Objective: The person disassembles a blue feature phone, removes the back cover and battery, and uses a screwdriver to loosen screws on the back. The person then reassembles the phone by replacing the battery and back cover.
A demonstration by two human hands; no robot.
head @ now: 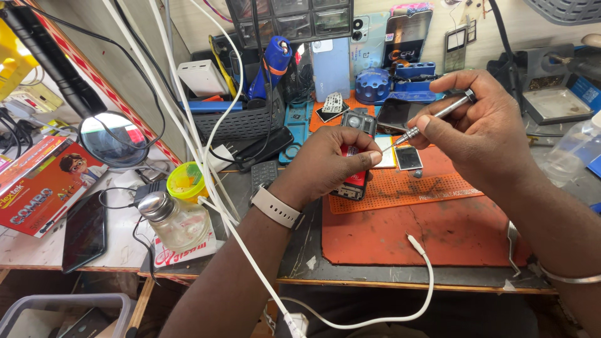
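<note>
Left hand (335,164) grip closed round opened phone (354,153); right hand (482,128) pinching screwdriver (432,117). Keep your phone steady over orange mat (432,231), tip square on screw, light pressure.

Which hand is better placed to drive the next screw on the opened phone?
Right. The right hand already pinches the screwdriver, tip angled at the opened phone. The left hand grips and steadies that phone.

You're at a phone repair workshop: the table (350,263) carries an orange work mat (426,231) and an opened handset (354,156). Spare phones (332,66) lean at the back beside a screwdriver holder (374,84), a parts drawer cabinet (291,19) and a round magnifier lamp (113,139).
</note>
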